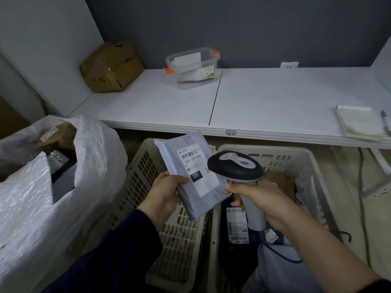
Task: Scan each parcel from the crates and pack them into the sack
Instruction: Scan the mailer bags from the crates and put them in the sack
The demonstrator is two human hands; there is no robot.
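Observation:
My left hand (164,192) grips a flat grey parcel (182,157) by its lower left edge, label side up, above the left beige crate (139,174). The white label reads 231-239-K01 with a black 231 block. My right hand (256,199) holds a black and grey barcode scanner (234,166) by its handle, its head just right of the label. Below it the right crate (296,157) holds a dark parcel (237,225) with a white label and other parcels. A white woven sack (42,208) stands open at the left with parcels inside.
A white table (264,98) runs across behind the crates. On it stand a crumpled brown box (111,67), a clear plastic tub (193,67) with orange clips, and a folded cloth (359,121) with a pen at the right edge. A cable trails from the scanner.

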